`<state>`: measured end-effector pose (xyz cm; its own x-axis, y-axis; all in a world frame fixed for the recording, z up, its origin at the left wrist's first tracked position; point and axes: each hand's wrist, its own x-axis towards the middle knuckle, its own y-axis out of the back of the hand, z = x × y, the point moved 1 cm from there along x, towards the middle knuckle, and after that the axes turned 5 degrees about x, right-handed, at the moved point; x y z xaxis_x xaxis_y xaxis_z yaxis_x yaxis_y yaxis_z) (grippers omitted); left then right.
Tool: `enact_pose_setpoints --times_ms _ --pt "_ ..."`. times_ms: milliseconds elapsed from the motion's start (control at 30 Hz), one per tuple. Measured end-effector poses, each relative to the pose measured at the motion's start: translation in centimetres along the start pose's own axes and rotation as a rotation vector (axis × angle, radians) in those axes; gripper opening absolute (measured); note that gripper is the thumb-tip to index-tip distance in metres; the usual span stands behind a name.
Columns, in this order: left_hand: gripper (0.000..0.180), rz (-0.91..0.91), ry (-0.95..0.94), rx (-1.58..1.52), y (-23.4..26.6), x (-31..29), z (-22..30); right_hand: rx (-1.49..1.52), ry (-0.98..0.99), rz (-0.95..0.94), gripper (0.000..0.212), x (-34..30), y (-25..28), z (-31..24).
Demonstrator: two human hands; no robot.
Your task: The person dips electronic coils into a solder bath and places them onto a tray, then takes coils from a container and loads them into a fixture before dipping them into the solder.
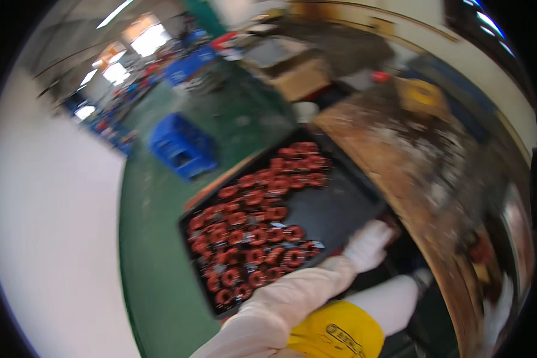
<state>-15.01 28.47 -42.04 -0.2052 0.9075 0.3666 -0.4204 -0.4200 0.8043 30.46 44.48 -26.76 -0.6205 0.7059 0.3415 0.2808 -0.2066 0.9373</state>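
Observation:
A black tray (340,206) holds many red-brown ring-shaped parts, like wound coils, bunched over its left and far portions. My left arm, in a cream sleeve, reaches across the tray's near edge. My left hand (367,244), in a pale covering, is at the tray's near right corner; motion smears its fingers, so their grip is unclear. Past my yellow apron (340,331) extends a pale-clothed limb (391,303) with a greyish end, which looks like a leg but is blurred. My right hand cannot be made out.
A worn wooden bench (394,155) runs along the right, with a yellow roll (422,94) on it. A blue plastic stool (182,146) stands on the green floor (152,250) beyond the tray. Cardboard boxes (301,80) lie further back. A white wall (53,221) rises at left.

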Motion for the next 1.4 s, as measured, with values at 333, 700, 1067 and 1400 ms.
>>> enact_pose_setpoints --times_ms 333,700,1067,1400 --pt "0.065 -0.006 -0.060 0.207 1.1 -0.1 -0.7 0.062 -0.369 0.188 0.015 0.9 2.8 -4.5" --pt "0.067 -0.048 -0.043 0.225 0.5 -0.5 -0.2 0.233 -0.725 0.149 0.036 -1.8 -0.9 -3.3" --pt "0.066 -0.064 -0.034 0.222 0.4 -0.4 -0.6 -0.247 -0.820 0.024 0.072 3.4 -1.1 -7.6" --pt "0.065 -0.070 -0.027 0.190 0.7 -0.3 -0.6 -0.232 -0.945 -0.002 0.059 4.8 -2.1 -7.3"
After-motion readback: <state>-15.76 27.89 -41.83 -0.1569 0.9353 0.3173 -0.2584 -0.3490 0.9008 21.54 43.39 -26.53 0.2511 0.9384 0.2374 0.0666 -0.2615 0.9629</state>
